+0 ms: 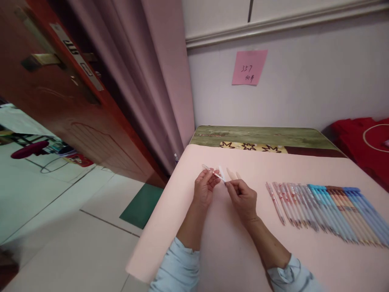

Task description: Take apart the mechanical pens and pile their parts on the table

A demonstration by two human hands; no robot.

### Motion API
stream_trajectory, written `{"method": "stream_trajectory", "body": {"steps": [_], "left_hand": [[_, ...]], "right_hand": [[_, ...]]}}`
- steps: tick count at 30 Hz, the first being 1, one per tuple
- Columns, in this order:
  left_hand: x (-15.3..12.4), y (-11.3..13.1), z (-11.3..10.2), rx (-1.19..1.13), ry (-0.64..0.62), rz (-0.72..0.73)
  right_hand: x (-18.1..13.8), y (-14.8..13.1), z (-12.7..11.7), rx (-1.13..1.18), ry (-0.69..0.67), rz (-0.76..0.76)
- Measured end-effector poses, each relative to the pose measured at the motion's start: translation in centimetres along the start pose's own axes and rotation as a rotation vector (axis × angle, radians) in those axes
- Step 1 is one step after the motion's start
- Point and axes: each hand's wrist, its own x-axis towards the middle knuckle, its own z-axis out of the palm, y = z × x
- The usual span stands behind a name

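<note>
My left hand pinches a clear pen barrel just above the pink table. The barrel points up and to the left. My right hand is closed on a small white pen part and holds it against the barrel's near end. The two hands almost touch at the table's far left. A row of several pens, pink, grey, blue and brown, lies side by side on the table to the right of my right hand.
A wooden door and a mauve curtain stand to the left. A pink note is stuck on the wall. Beyond the table lies a green patterned surface. Red cloth sits at far right. The table's left edge drops to tiled floor.
</note>
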Motion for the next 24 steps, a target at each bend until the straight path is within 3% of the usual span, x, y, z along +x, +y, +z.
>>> {"method": "stream_trajectory", "body": {"steps": [5, 10, 13, 19, 24], "left_hand": [[-0.1, -0.3, 0.5, -0.006, -0.003, -0.042], [1.7, 1.2, -0.9, -0.226, 0.181, -0.029], [2.5, 1.9, -1.7, -0.343, 0.233, 0.005], [3.1, 1.6, -1.7, -0.341, 0.204, -0.012], [3.8, 1.1, -1.4, -0.257, 0.153, 0.002]], "right_hand": [[1.2, 0.0, -0.9, -0.056, -0.002, -0.029], [3.6, 1.9, -3.6, -0.262, 0.162, 0.166], [4.1, 3.0, -4.4, -0.482, 0.072, 0.215], [3.8, 2.7, -3.8, -0.76, -0.202, 0.115], [3.7, 2.9, -3.4, -0.866, -0.169, 0.077]]}}
